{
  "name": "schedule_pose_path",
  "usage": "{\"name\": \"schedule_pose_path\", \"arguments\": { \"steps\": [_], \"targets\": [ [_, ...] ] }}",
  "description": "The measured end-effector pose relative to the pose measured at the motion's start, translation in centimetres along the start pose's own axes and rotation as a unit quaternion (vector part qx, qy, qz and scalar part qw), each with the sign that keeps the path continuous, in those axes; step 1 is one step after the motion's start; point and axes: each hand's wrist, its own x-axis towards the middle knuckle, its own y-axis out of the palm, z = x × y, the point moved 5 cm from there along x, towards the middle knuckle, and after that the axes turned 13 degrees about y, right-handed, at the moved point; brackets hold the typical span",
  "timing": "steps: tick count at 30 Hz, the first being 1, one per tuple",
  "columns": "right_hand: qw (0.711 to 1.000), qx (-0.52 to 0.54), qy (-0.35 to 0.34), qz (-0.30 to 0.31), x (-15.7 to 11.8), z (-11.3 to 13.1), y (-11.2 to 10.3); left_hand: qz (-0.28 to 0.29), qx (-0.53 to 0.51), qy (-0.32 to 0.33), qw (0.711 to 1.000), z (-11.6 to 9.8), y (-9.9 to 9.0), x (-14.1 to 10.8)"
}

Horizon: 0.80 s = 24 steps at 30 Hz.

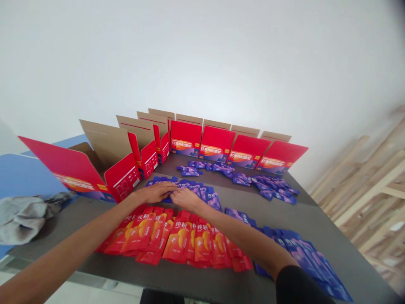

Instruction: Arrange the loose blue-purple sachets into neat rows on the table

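Observation:
My left hand (pixel 157 192) lies over the left part of a row of purple pouches (pixel 212 197), its fingers stretched out across them. Right beside it, my right hand (pixel 182 197) rests on the same row with its fingers curled closed; what they grip, if anything, is hidden. Closer to me, beneath my forearms, red pouches (pixel 178 240) with orange fruit prints overlap in a wide row. More purple pouches (pixel 303 257) overlap at the right front, partly behind my right forearm.
Open red cartons (pixel 185 137) line the back of the grey table (pixel 177 278). Larger-looking open cartons (pixel 123 177) stand along the left. Loose small purple pouches (pixel 275 185) are scattered before the back cartons. A grey cloth (pixel 22 219) lies at left; wooden racks (pixel 373 190) stand at right.

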Motion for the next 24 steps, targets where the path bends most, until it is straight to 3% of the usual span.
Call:
{"name": "schedule_pose_path", "arguments": {
  "steps": [3,6,10,13,15,17,19,24],
  "targets": [
    [0.999,0.034,0.029,0.014,-0.5,-1.1,0.0,0.007,0.013,-0.002,1.000,0.2,0.2,0.3],
    [0.990,0.090,0.112,-0.003,-1.7,-4.4,-0.5,0.016,0.012,0.000,1.000,0.2,-0.2,0.7],
    [0.941,0.136,0.311,-0.015,-6.1,-13.6,0.8,0.023,0.000,-0.002,1.000,-0.1,-1.2,0.8],
    [0.870,0.119,0.479,0.004,-11.7,-21.5,3.9,0.027,-0.006,-0.010,1.000,-0.2,-1.4,0.8],
    [0.830,0.105,0.546,0.031,-15.2,-25.2,6.4,0.025,-0.007,-0.016,1.000,-0.3,-1.4,0.7],
    [0.820,0.100,0.560,0.060,-17.5,-27.1,8.8,0.023,-0.004,-0.020,1.000,-0.5,-1.3,0.7],
    [0.830,0.097,0.543,0.078,-18.5,-27.7,10.8,0.022,-0.004,-0.021,1.000,-0.6,-1.4,0.6],
    [0.868,0.101,0.481,0.075,-18.3,-27.4,13.1,0.006,-0.005,-0.003,1.000,-0.8,-1.9,0.6]
  ]
}}
